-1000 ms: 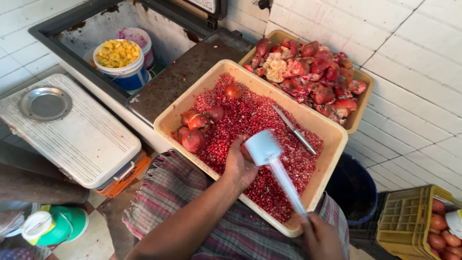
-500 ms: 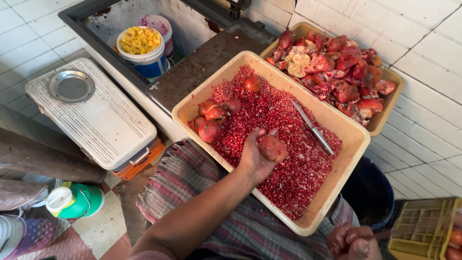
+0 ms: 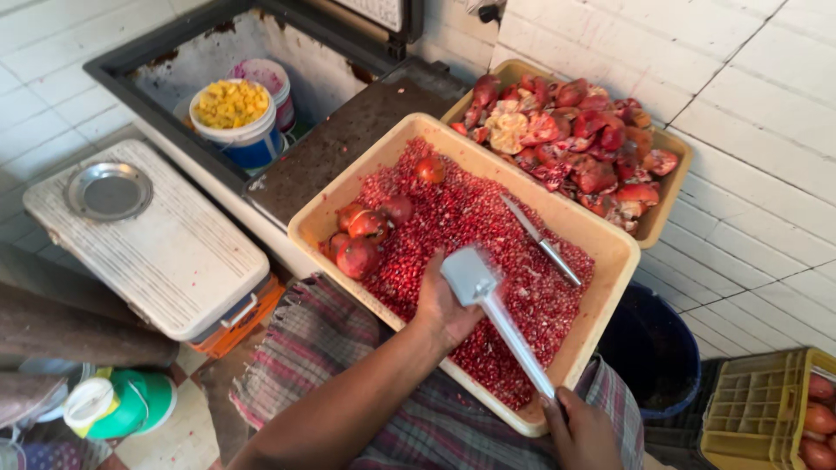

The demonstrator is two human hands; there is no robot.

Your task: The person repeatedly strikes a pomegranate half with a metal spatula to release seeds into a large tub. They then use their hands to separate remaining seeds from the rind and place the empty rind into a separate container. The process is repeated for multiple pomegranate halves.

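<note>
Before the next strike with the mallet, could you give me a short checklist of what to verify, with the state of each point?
1. Left hand holds a fruit piece over the seed tray: cannot tell, the metal mallet hides the palm.
2. Right hand grips the mallet handle end: ok.
3. Mallet head is above the left hand: ok.
4. Knife lies on the seeds, apart from both hands: ok.
5. Whole pomegranates wait in the tray corner: ok.
6. Tray of peels has room: not ok, heaped full.
</note>
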